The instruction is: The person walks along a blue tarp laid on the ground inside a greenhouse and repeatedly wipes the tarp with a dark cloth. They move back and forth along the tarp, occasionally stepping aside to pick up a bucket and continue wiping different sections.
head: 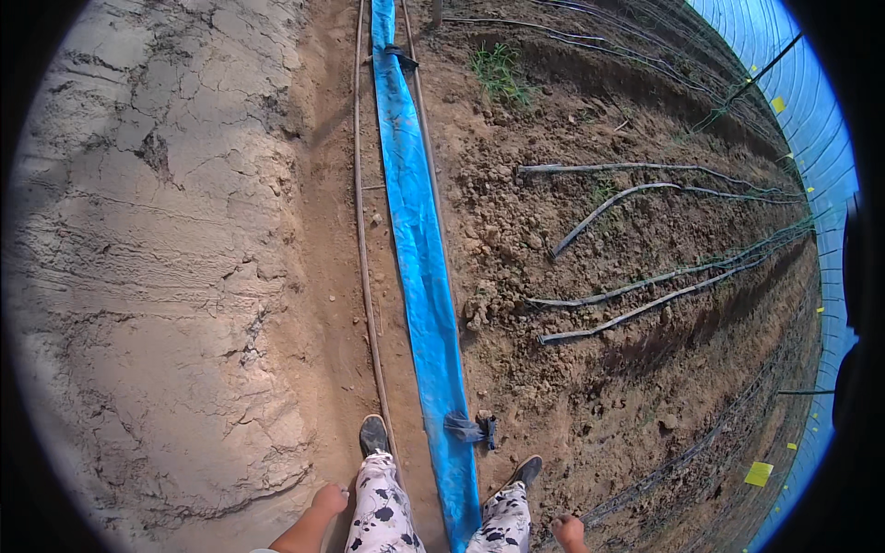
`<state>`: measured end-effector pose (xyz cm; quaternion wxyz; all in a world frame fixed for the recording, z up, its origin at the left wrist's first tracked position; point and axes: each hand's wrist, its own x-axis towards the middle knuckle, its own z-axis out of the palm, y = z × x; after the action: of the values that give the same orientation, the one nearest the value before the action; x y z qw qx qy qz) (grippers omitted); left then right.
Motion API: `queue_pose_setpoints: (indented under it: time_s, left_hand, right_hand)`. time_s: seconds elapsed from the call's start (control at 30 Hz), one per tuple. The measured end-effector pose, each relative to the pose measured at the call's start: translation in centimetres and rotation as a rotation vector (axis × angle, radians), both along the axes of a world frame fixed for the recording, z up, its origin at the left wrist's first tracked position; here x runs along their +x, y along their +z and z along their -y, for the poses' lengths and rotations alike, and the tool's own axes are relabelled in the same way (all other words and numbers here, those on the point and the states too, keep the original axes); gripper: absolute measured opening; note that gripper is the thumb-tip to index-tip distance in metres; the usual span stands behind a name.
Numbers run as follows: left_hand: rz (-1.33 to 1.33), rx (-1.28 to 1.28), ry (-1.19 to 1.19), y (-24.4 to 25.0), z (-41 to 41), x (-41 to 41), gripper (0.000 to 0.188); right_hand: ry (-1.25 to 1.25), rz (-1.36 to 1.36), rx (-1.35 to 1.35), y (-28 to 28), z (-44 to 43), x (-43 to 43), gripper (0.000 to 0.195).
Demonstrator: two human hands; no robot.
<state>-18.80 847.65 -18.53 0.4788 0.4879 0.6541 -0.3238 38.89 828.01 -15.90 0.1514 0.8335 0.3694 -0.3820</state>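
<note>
My left hand [331, 498] hangs beside my left leg, its fingers curled, over the pale cracked soil. Beyond my right leg is my right hand [568, 531], near the bottom edge and also loosely curled. Nothing can be seen in either hand, though the fingers are partly hidden. Between my feet a flat blue plastic lay-flat hose [427, 276] runs away from me along the dirt path. A dark plastic strip [464, 427] lies across it near my right shoe [527, 471], and another dark strip [402, 57] crosses it farther off.
A thin brown pipe [364, 263] runs left of the blue hose, by my left shoe [374, 437]; another pipe [423, 117] follows its right side. Several flat drip tapes [601, 328] lie on cloddy soil at right, near green netting, yellow cards [758, 473] and plastic sheeting [823, 138].
</note>
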Motion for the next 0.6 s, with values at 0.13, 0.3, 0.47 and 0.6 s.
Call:
queue_pose_setpoints:
  time_s: [0.13, 0.3, 0.47, 0.6]
  left_hand:
    - [0.117, -0.01, -0.116, 1.2, -0.9, -7.6, 0.029]
    - [0.177, 0.103, -0.189, 9.9, -16.1, -9.1, 0.03]
    - [0.085, 0.352, -0.106, 15.4, -31.9, -8.5, 0.03]
    - [0.304, 0.579, 0.161, 22.8, -44.5, -4.0, 0.032]
  right_hand:
    - [-0.415, -0.127, -0.215, 8.2, -8.3, -6.7, 0.025]
    - [-0.667, -0.256, -0.204, 11.7, -12.3, -8.8, 0.021]
    - [-0.884, -0.193, -0.132, 17.3, -17.1, -10.8, 0.019]
    - [-0.651, -0.112, -0.324, 19.1, -26.9, -10.1, 0.018]
